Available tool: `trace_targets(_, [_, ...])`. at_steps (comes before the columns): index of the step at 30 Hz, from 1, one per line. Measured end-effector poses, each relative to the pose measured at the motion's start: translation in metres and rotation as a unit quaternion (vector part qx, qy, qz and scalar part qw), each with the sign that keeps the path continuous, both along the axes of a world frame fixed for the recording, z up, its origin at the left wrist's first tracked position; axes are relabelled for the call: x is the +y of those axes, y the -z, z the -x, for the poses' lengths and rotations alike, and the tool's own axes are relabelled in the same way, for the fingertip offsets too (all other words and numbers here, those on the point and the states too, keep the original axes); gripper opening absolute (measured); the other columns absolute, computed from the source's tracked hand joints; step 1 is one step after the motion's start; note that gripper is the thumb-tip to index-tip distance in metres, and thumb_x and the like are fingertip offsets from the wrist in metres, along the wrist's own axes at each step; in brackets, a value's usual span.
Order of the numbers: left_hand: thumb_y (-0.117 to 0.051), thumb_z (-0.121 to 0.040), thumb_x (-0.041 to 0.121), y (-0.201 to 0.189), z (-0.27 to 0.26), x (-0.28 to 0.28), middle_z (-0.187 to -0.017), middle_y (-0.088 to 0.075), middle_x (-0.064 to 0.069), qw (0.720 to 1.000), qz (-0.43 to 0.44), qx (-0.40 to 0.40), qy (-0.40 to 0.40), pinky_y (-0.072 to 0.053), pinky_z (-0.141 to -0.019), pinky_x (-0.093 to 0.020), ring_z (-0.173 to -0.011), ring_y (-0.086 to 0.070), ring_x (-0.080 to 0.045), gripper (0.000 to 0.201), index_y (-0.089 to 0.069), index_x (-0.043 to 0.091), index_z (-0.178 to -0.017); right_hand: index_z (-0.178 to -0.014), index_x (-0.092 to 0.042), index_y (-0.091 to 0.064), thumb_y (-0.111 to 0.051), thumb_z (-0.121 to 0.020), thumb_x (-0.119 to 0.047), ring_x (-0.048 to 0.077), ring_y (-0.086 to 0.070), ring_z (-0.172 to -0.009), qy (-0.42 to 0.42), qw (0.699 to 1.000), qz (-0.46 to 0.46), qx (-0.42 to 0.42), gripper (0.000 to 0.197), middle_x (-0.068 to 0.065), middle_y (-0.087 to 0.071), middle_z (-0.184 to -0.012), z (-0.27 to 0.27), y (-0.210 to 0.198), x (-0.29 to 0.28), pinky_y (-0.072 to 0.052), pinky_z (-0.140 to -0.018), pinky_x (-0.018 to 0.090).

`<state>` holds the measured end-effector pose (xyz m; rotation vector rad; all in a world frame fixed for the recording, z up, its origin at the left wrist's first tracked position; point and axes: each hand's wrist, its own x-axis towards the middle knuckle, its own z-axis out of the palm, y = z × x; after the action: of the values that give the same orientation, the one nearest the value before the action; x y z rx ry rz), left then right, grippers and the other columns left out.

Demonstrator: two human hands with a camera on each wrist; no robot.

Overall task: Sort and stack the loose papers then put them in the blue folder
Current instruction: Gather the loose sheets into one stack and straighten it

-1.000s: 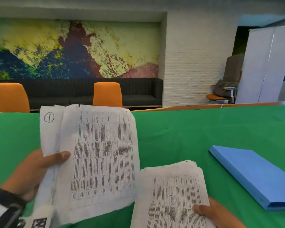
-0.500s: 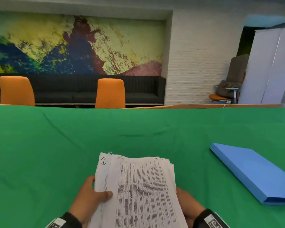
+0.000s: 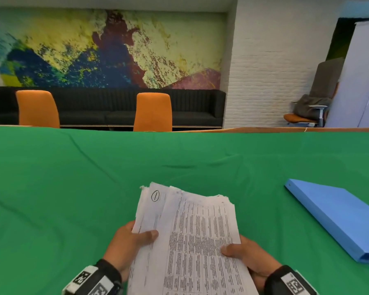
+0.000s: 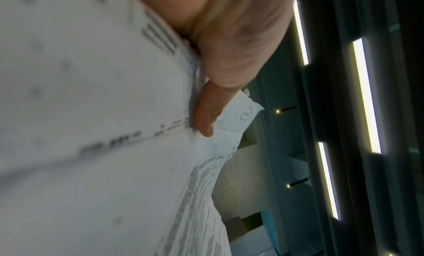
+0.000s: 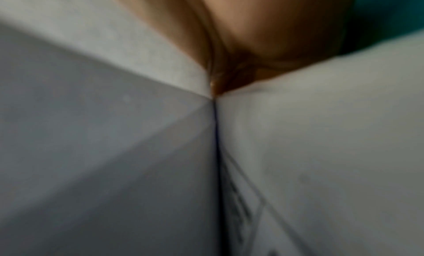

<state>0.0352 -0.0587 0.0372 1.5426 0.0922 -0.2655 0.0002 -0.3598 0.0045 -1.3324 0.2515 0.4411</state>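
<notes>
A stack of printed white papers [image 3: 192, 235] is held over the green table, near its front edge, its top sheets fanned a little to the left. My left hand [image 3: 134, 241] grips the stack's left edge, thumb on top. My right hand [image 3: 241, 255] grips the right edge, thumb over the top sheet. The left wrist view shows the papers [image 4: 103, 133] close up with my left hand [image 4: 206, 118] pressing on them. In the right wrist view blurred papers [image 5: 321, 151] fill the frame under my right hand [image 5: 263, 33]. The blue folder [image 3: 337, 218] lies closed on the table to the right.
A green cloth [image 3: 94, 188] covers the table. Two orange chairs [image 3: 152, 111] stand behind its far edge, before a dark sofa [image 3: 94, 107] and a painted wall. A white panel [image 3: 358, 81] and another chair stand at the back right.
The two separate bundles, one in each hand, have been brought together into one stack. The stack came down low in front of me, and both hands now hold it.
</notes>
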Motion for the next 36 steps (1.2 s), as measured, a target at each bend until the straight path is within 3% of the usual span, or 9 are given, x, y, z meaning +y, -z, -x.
trace_targets(5, [-0.064,-0.093,0.025,-0.007,0.000,-0.005,-0.109,-0.076,-0.017,0.998,0.065,-0.026,-0.011,-0.056,-0.090,-0.059,-0.098,-0.073,-0.041,0.032,-0.063,0.007,-0.120,-0.129,0.000,-0.052,-0.052,-0.093,0.009,0.054,-0.062,-0.112,-0.016,1.000,-0.002,0.002,0.037,0.032,-0.068,-0.118,-0.001,0.004,-0.004,-0.043,-0.104,0.066])
trace_targets(9, [-0.048,-0.103,0.017,-0.004,-0.001,0.003,-0.110,-0.074,-0.025,0.991,0.127,0.023,-0.024,-0.054,-0.091,-0.059,-0.100,-0.070,-0.046,0.030,-0.062,0.000,-0.122,-0.126,-0.001,-0.053,-0.048,-0.094,0.013,0.056,-0.063,-0.110,-0.005,1.000,-0.015,0.005,0.036,0.035,-0.068,-0.116,0.001,0.003,-0.005,-0.046,-0.101,0.066])
trace_targets(14, [-0.045,-0.103,0.027,-0.002,0.007,0.003,-0.129,-0.064,-0.030,0.968,0.235,0.079,0.024,-0.042,-0.107,-0.064,-0.119,-0.060,-0.049,0.042,-0.058,0.000,-0.132,-0.120,0.004,-0.055,-0.053,-0.094,0.008,0.039,-0.074,-0.074,-0.001,0.999,0.044,0.002,0.026,0.029,-0.075,-0.096,0.003,-0.005,-0.003,-0.060,-0.060,0.040])
trace_targets(19, [-0.050,-0.101,0.016,0.002,0.012,0.004,-0.133,-0.061,-0.031,0.963,0.254,0.055,0.078,-0.046,-0.104,-0.060,-0.115,-0.062,-0.045,0.039,-0.054,-0.002,-0.136,-0.121,0.011,-0.055,-0.054,-0.093,0.007,0.037,-0.075,-0.076,-0.016,0.996,0.085,-0.005,0.028,0.028,-0.075,-0.097,0.000,-0.005,-0.003,-0.060,-0.059,0.037])
trace_targets(22, [-0.066,-0.088,0.021,-0.005,0.012,0.011,-0.130,-0.063,-0.029,0.975,0.193,0.024,0.111,-0.047,-0.102,-0.062,-0.114,-0.063,-0.047,0.051,-0.057,-0.001,-0.134,-0.123,0.002,-0.054,-0.052,-0.094,0.008,0.041,-0.075,-0.084,-0.010,0.998,0.069,0.001,0.030,0.026,-0.075,-0.100,0.001,-0.009,0.000,-0.062,-0.063,0.039])
trace_targets(26, [-0.068,-0.086,0.047,-0.013,0.007,0.014,-0.128,-0.071,-0.005,0.993,0.045,-0.045,0.103,-0.048,-0.105,-0.054,-0.116,-0.068,-0.029,0.055,-0.060,0.020,-0.133,-0.129,0.000,-0.051,-0.058,-0.090,-0.004,0.052,-0.068,-0.102,0.004,0.999,0.032,-0.001,0.040,0.032,-0.070,-0.114,-0.001,-0.009,0.005,-0.053,-0.093,0.061])
trace_targets(30, [-0.068,-0.093,0.016,-0.001,-0.003,0.005,-0.120,-0.074,-0.007,0.995,0.015,0.013,0.096,-0.049,-0.104,-0.057,-0.111,-0.071,-0.032,0.037,-0.061,0.016,-0.130,-0.126,-0.002,-0.055,-0.059,-0.094,-0.018,0.046,-0.072,-0.095,0.005,1.000,0.017,0.019,0.036,0.027,-0.074,-0.108,-0.001,-0.017,0.019,-0.062,-0.071,0.048])
trace_targets(33, [-0.063,-0.096,0.010,0.005,0.001,-0.010,-0.113,-0.077,-0.006,0.992,0.002,0.041,0.116,-0.055,-0.098,-0.051,-0.104,-0.074,-0.029,0.033,-0.061,0.015,-0.129,-0.131,-0.002,-0.053,-0.064,-0.088,-0.005,0.046,-0.072,-0.099,0.001,1.000,0.024,0.001,0.044,0.027,-0.073,-0.111,0.000,-0.019,0.031,-0.055,-0.091,0.058])
trace_targets(36, [-0.076,-0.087,0.027,-0.002,0.002,-0.012,-0.116,-0.075,0.004,0.994,-0.063,-0.067,0.064,-0.054,-0.099,-0.052,-0.106,-0.072,-0.021,0.044,-0.061,0.026,-0.129,-0.131,-0.004,-0.052,-0.082,-0.070,-0.009,0.047,-0.070,-0.102,0.009,0.997,0.017,-0.077,0.068,0.026,-0.073,-0.113,0.007,-0.033,0.034,-0.049,-0.097,0.065])
